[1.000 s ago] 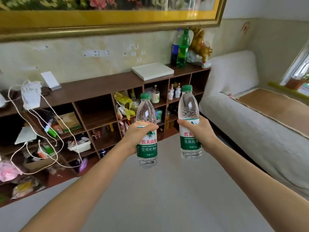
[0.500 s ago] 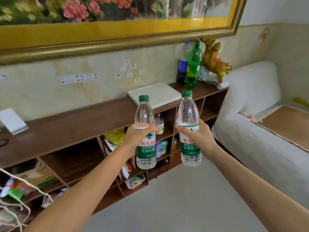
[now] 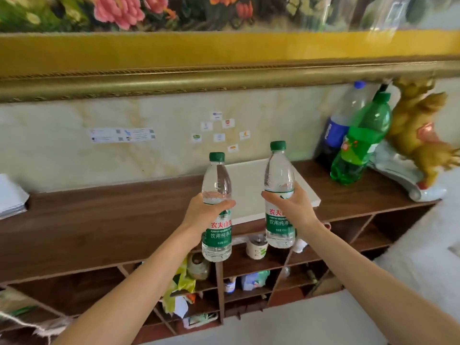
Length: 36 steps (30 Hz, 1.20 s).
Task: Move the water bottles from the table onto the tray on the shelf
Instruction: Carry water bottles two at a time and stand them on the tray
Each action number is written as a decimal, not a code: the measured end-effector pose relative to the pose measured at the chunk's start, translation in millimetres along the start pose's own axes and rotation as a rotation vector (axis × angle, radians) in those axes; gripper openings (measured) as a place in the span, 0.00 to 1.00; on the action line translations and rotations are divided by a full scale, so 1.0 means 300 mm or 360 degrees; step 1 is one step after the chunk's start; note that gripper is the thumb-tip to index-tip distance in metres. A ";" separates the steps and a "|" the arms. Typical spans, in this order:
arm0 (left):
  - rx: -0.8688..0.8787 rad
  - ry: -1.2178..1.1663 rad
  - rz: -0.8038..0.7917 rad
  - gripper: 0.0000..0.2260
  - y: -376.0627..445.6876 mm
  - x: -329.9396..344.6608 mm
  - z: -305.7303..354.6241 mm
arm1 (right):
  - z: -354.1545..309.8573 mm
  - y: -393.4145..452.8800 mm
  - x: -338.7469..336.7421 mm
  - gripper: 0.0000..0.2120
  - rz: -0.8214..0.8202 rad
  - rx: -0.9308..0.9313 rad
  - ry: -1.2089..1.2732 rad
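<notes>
**A:** Holding two bottles, one per hand. Left hand [image 3: 207, 212] has fingers and thumb curled round the left water bottle [image 3: 217, 210] at the top of its label, bottle upright, green cap on.

**B:** Right side?

**A:** Right hand [image 3: 293, 207] wraps the right water bottle [image 3: 279, 195] the same way, also upright and capped. It sits a bit higher than the left one. Bottles are near each other, not touching.

**B:** Where relative to the tray?

**A:** Both in the air in front of the brown shelf [image 3: 112, 220]. White tray [image 3: 251, 192] lies flat on the shelf top, directly behind the bottles.

**B:** Anything else up there?

**A:** Green soda bottle [image 3: 361, 145] and a blue-capped bottle [image 3: 342, 125] right of the tray, touching each other, with a gold figurine [image 3: 420, 128] beside them. Cubbies below hold assorted clutter.
</notes>
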<state>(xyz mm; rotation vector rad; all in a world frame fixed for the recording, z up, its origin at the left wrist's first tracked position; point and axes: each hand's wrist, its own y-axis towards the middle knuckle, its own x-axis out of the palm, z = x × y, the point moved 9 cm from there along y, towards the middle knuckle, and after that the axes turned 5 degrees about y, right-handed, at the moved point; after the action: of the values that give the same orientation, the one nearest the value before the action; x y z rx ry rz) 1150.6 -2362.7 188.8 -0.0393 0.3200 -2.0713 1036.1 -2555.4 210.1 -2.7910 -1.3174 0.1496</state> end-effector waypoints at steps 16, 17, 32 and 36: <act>0.0307 -0.0138 0.0349 0.18 0.594 0.000 0.143 | 0.034 0.666 0.118 0.27 0.0050 -0.0026 0.0047; 0.0324 -0.0123 0.0357 0.18 0.621 0.006 0.146 | 0.034 0.690 0.119 0.28 0.0050 -0.0033 0.0059; 0.0588 0.0207 0.0491 0.25 0.881 0.031 0.117 | 0.045 0.970 0.214 0.27 -0.0228 -0.0138 0.0023; 0.0475 0.0173 0.0480 0.26 0.913 0.006 0.085 | 0.086 0.969 0.249 0.28 -0.0308 -0.0174 -0.0021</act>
<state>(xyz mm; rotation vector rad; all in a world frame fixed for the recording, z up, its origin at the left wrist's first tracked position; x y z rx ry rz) 1386.7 -2497.4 146.7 0.2861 0.0733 -1.8036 1303.4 -2682.3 154.0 -2.7312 -1.6362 0.0897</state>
